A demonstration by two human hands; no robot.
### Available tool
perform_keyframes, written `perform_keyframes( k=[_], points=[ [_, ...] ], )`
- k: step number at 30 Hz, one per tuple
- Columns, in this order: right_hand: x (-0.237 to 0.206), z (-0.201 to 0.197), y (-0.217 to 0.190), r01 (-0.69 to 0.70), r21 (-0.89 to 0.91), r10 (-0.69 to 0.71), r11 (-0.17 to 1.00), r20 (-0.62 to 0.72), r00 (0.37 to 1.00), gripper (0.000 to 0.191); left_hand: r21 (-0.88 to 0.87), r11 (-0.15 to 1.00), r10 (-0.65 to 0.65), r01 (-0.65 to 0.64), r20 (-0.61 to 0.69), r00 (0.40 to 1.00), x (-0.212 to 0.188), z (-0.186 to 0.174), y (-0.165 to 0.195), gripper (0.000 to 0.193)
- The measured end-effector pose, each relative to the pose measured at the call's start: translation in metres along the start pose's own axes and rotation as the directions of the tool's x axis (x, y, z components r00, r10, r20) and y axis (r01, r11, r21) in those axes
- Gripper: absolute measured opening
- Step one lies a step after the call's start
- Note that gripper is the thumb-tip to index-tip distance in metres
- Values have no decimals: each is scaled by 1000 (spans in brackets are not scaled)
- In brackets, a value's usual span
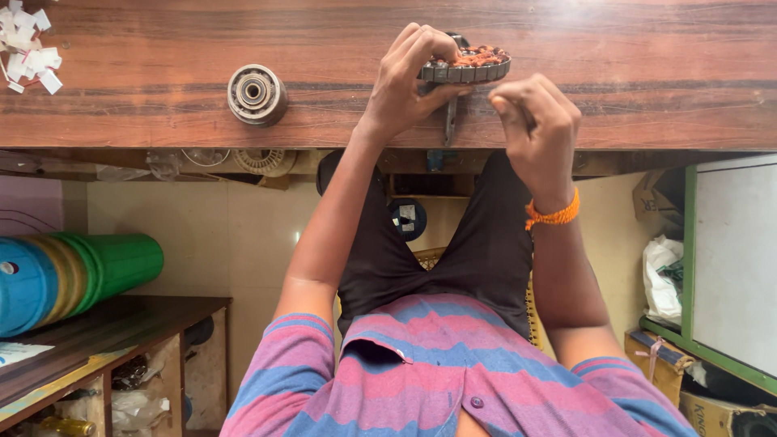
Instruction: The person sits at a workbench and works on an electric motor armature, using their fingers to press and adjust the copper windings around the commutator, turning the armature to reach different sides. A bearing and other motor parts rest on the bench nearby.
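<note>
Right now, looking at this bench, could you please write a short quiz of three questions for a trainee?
1. True or false: the left hand grips the round wound stator.
2. Which wrist wears the orange thread band? A: left. B: right.
3. What lies at the left end of the wooden bench?
Key: 1 true; 2 B; 3 small white paper slips.
</note>
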State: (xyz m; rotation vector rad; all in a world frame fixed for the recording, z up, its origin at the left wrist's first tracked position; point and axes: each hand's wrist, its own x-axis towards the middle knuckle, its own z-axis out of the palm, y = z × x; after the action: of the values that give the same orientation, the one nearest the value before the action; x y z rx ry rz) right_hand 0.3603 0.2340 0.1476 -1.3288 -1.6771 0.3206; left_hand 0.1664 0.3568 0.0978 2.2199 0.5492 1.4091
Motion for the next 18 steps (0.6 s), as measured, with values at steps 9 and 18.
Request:
perform_keyframes(
  k=[9, 18],
  points=[
    [44, 11, 9, 155, 16, -155, 988, 47, 987, 7, 32, 999, 20, -20, 0, 1000, 0, -1, 1, 45],
    [80, 9, 29, 263, 39, -266, 964, 109, 958, 4, -70, 989, -128, 133, 75, 989, 5, -8, 9, 40]
  ],
)
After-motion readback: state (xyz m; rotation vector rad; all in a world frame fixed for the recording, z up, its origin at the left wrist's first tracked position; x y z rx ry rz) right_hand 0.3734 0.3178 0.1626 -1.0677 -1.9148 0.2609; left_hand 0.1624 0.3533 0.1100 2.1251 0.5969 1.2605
